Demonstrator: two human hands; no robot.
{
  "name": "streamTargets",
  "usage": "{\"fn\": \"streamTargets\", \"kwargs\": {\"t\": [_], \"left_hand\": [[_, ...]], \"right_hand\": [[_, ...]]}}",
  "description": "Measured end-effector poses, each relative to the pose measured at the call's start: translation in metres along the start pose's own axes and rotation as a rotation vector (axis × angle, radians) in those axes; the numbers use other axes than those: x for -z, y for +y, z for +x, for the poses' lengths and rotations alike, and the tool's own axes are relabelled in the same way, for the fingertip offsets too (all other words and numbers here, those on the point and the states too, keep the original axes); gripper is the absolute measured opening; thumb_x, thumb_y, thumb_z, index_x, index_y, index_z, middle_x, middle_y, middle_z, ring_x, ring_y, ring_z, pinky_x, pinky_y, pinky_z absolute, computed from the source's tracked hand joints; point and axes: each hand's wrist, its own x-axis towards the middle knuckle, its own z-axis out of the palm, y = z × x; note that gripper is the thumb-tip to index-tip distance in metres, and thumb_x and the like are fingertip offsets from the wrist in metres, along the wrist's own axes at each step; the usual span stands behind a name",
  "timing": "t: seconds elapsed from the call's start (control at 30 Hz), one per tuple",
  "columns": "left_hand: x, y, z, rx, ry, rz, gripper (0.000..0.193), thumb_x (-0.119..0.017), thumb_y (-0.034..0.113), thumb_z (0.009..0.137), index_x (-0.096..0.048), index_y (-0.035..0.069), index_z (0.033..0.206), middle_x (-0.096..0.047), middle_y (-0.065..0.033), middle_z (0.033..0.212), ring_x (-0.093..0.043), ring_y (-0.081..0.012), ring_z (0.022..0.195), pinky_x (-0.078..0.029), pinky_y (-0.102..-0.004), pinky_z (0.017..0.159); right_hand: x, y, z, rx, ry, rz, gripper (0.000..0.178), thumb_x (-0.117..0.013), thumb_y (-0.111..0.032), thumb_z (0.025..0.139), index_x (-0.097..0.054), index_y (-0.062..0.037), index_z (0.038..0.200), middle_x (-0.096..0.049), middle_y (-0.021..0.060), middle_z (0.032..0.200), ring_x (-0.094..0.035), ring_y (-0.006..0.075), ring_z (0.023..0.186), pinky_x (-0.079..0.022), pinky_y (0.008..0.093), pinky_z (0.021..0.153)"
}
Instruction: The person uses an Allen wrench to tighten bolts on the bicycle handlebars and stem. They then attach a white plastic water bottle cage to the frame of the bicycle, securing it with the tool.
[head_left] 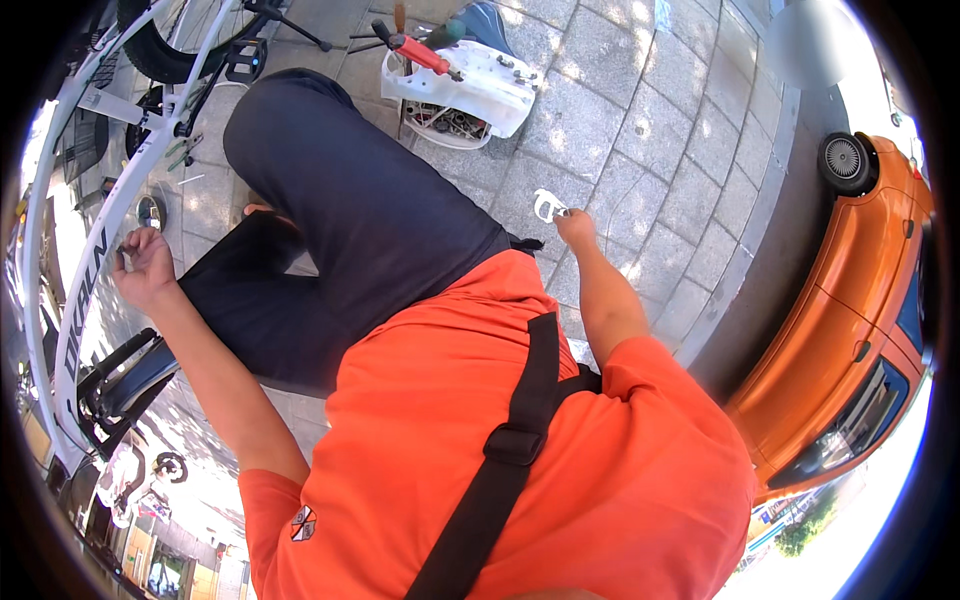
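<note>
My left hand (147, 268) is raised beside the white bicycle frame (128, 183), its fingers curled together. Something small and dark shows at the fingertips, too small to name. On the other side, my right hand (576, 229) is stretched out low over the paving and closed on a small white hooked piece (547, 206) with an open, curved end. Ahead of my bent knee stands a white plastic tool container (510, 97). A red-handled screwdriver (420, 54) lies across its top, and small metal parts (447, 122) fill its lower opening.
Grey stone paving (640, 150) runs under everything. An orange car (835, 320) is parked at the right beyond the kerb. A bicycle wheel (165, 55) and pedal (245, 60) are at the upper left. Dark trousers (370, 190) cover my bent legs.
</note>
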Motion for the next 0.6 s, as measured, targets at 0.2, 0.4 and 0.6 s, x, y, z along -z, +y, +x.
{"fn": "streamTargets", "kwargs": {"t": [0.2, 0.4, 0.6], "left_hand": [[0.005, -0.006, -0.027, -0.085, 0.065, 0.044, 0.018, -0.058, 0.018, 0.094, -0.053, 0.001, 0.095, -0.057, -0.0134, 0.09, -0.054, -0.0254, 0.08, -0.041, -0.0363, 0.064], [0.002, -0.007, -0.041, -0.17, 0.16, 0.129, 0.018, -0.059, 0.019, 0.094, -0.054, 0.002, 0.097, -0.058, -0.0125, 0.09, -0.055, -0.0262, 0.081, -0.041, -0.0365, 0.064], [-0.017, -0.03, -0.041, -0.185, 0.173, 0.1, 0.018, -0.06, 0.017, 0.094, -0.054, 0.002, 0.101, -0.059, -0.012, 0.09, -0.057, -0.0271, 0.081, -0.041, -0.0359, 0.063]], "right_hand": [[-0.016, -0.019, 0.004, -0.082, 0.019, -0.012, 0.054, -0.075, -0.043, 0.088, -0.074, 0.002, 0.118, -0.073, 0.0252, 0.121, -0.069, 0.0402, 0.118, -0.054, 0.0457, 0.1], [-0.023, -0.02, 0.039, -0.077, -0.166, -0.056, 0.059, -0.068, -0.047, 0.09, -0.075, 0.0064, 0.114, -0.073, 0.0281, 0.121, -0.069, 0.0427, 0.117, -0.053, 0.0459, 0.099], [-0.005, -0.031, 0.014, -0.043, -0.139, -0.045, 0.062, -0.06, -0.051, 0.095, -0.075, 0.007, 0.113, -0.072, 0.031, 0.118, -0.069, 0.045, 0.115, -0.053, 0.0484, 0.099]]}}
